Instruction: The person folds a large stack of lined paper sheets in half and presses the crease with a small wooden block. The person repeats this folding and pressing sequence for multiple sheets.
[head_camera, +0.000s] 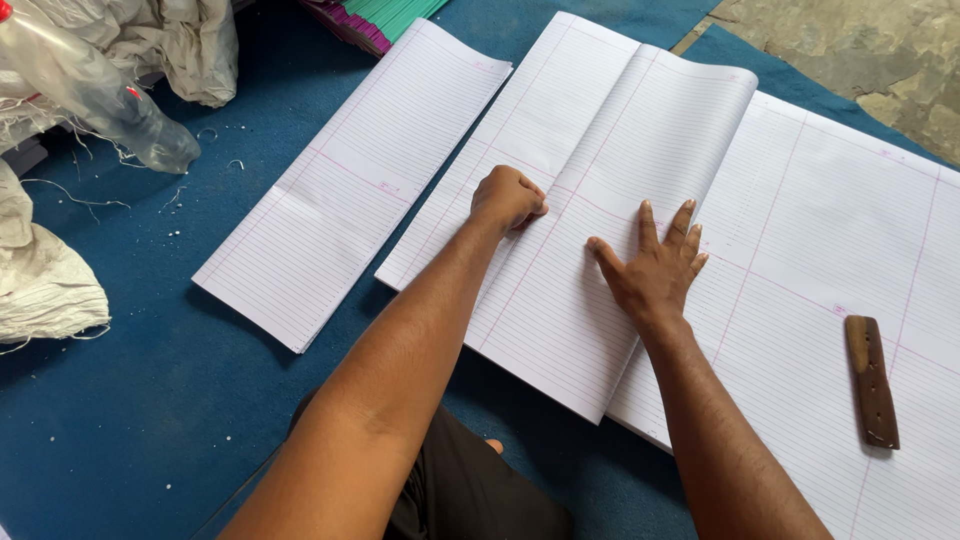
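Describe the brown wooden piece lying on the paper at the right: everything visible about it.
The wooden stick is a flat, narrow, dark brown bar with rounded ends, worn-looking, with pale scuffs near its lower end. It lies flat, roughly lengthwise toward the person, on the large ruled sheet stack at the right. Neither hand touches it; the right hand rests spread on paper to its left.

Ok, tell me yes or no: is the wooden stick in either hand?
No, the wooden stick lies alone on the ruled paper, apart from both hands.

Light: bright, soft daylight, even across scene.
Shadows: faint, short, under arms & beside wooden block (871, 381).
Glare: none; ruled sheets (640, 150) white but lines legible.
Focus: sharp centre, no motion blur.
Edges: slight wide-angle stretch at corners.
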